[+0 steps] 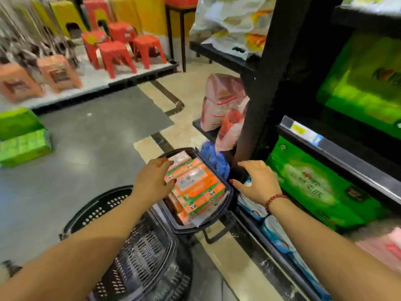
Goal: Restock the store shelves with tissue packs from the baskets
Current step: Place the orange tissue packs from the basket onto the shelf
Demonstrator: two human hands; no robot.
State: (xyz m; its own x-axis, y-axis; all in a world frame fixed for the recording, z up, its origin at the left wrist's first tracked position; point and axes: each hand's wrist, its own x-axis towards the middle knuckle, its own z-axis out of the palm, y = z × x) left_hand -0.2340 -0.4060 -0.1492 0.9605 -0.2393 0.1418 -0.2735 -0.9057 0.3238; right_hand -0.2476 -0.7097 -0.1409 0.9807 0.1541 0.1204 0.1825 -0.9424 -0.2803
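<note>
Head view: 2 bare forearms reach forward and down to a dark basket (230, 193) that sits tilted on top of an empty black basket (134, 253) on the floor. The upper basket is packed full of orange tissue packs (195, 187), lying in rows up to its rim. The left hand (152, 179) lies at the left edge of those packs, fingers bent over the top ones and thumb against their side; whether it grips 1 I cannot tell. The right hand (258, 183), with a red bead bracelet (275, 200) at the wrist, hangs just beside the basket's right rim, fingers spread and relaxed, holding nothing. Right of it stands a black shelf (347, 153) with large green packs (314, 187), and blue-white packs (275, 231) lie on the lowest level. Red stools (115, 55) stand across the aisle, blurred.
</note>
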